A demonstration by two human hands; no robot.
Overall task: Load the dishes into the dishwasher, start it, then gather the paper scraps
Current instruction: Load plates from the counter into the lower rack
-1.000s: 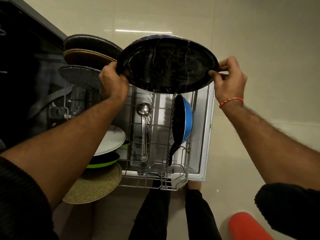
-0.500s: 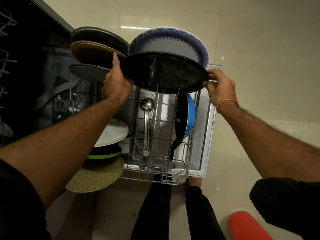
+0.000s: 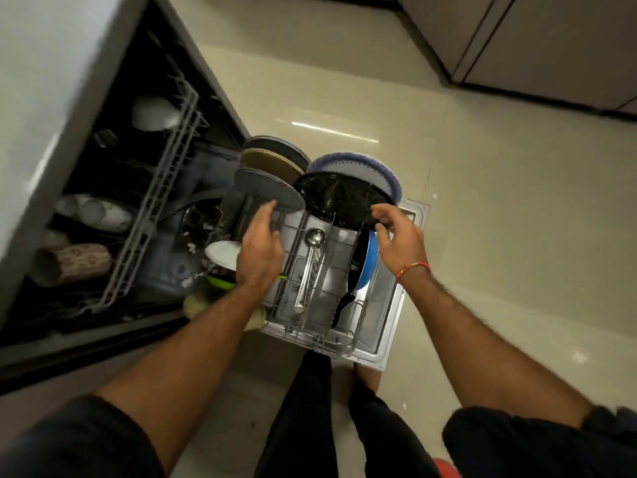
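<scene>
Far left, upper rack (image 3: 151,215) w/ cups sits inside the dishwasher (image 3: 113,174). Left hand (image 3: 260,250) hovers over the pulled-out lower rack (image 3: 320,339), fingers loosely spread, holding nothing. Black plate (image 3: 339,198) stands on edge in the far slots, in front of the blue-rimmed plate (image 3: 358,167). Right hand (image 3: 400,243), fingers relaxed and apart, is just beside its rim. Loading step, I'd say; next probably push the rack in & shut the door.
</scene>
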